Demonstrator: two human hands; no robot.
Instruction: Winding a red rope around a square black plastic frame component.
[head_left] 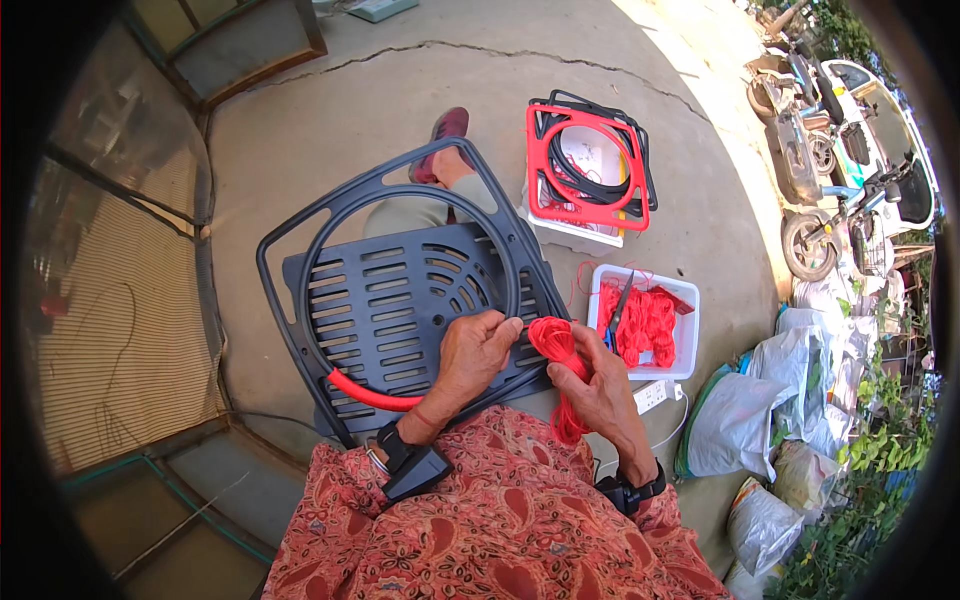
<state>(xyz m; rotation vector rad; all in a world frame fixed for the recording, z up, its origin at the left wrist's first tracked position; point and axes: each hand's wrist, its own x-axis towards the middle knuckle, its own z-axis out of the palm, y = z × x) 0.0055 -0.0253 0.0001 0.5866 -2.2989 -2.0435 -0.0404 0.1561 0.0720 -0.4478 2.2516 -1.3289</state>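
A black round ring [303,290] set in an angular black frame [268,265] rests over a black slotted plastic seat [385,290] in front of me. Red wrapping [372,394] covers a stretch of the ring's lower left. My left hand [474,355] is closed at the ring's lower right, thumb and forefinger pressed together beside the red cord; its fingers hide whether they pinch ring or cord. In my right hand [597,390] is a looped hank of red cord [553,340], its tail hanging down toward my lap.
On the right, a white bin [686,340] holds red cord hanks [645,325] and scissors [620,305]. A power strip [656,396] lies below it. Beyond, red and black frames [590,212] top a white box [570,236]. Filled sacks [735,420] and parked bikes [815,240] stand far right.
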